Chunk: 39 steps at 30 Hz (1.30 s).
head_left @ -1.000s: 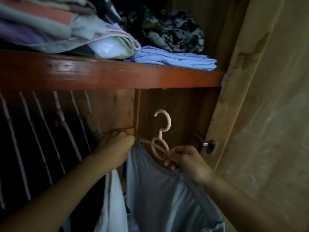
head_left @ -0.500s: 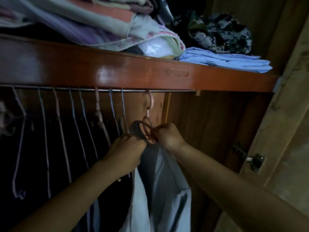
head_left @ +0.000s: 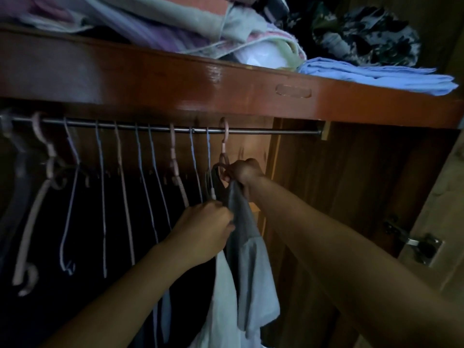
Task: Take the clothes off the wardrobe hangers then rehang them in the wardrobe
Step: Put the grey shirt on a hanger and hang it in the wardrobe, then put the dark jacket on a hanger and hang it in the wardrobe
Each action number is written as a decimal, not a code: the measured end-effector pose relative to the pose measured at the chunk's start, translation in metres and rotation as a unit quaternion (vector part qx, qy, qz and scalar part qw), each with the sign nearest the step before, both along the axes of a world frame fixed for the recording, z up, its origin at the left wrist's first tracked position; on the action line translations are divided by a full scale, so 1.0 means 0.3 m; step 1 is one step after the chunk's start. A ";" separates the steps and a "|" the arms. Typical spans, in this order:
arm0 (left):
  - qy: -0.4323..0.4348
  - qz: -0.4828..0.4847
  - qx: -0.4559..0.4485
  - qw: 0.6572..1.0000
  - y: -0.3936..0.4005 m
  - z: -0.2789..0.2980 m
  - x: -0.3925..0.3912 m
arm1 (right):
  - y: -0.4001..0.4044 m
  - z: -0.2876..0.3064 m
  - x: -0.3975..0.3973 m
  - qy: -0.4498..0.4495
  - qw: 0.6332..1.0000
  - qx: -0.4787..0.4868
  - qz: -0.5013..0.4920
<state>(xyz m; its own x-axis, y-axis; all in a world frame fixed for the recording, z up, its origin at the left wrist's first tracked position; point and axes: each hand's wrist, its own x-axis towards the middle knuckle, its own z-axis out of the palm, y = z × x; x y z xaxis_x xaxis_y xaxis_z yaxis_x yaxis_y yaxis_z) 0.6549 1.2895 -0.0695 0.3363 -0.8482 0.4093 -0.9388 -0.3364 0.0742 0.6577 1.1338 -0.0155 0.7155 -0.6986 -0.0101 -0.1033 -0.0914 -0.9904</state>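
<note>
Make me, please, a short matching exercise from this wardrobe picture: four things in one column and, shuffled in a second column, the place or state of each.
Things:
1. pink hanger
2. folded blue cloth
3. left hand
4. metal hinge

Places or states:
A. lies on the shelf at the right
B. fixed to the door at the right edge
C. hooked over the rail, held low down by the right hand
D. grips the grey garment below the hanger

Pairs: 1-C, 2-A, 3-D, 4-B
</note>
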 end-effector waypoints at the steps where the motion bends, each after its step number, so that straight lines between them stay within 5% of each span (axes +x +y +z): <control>1: 0.008 -0.002 -0.001 1.000 0.003 0.002 0.002 | 0.006 0.000 0.012 0.002 1.000 0.002 -0.005; 16: 0.034 -0.025 -0.047 0.998 -0.004 0.026 -0.035 | -0.056 -0.035 -0.082 0.022 0.999 -0.032 -0.019; 21: 0.050 -0.035 -0.088 0.994 -0.020 0.067 -0.080 | -0.040 -0.032 -0.250 0.033 0.999 0.002 -0.014; 26: 0.100 -0.052 -0.070 0.991 -0.068 0.111 -0.099 | -0.025 -0.053 -0.484 0.083 0.994 -0.069 0.028; 29: 0.097 -0.087 -0.035 0.991 -0.130 0.122 -0.123 | -0.024 -0.063 -0.609 0.145 0.973 -0.171 0.049; 33: 0.077 -0.150 0.054 0.984 -0.243 0.118 -0.196 | -0.040 -0.076 -0.767 0.272 0.901 -0.335 0.054; 39: 0.095 -0.223 0.142 0.960 -0.363 0.107 -0.367 | -0.044 -0.082 -1.016 0.346 0.872 -0.345 -0.007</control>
<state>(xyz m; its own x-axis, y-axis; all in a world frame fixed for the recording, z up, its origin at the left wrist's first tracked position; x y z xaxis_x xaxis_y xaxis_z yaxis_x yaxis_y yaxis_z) 0.5449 1.1807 -0.0373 -0.0398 -0.9934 0.1073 -0.9729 0.0630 0.2224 0.3530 1.1207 -0.0400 0.6958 -0.7182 -0.0105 -0.6613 -0.6348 -0.3996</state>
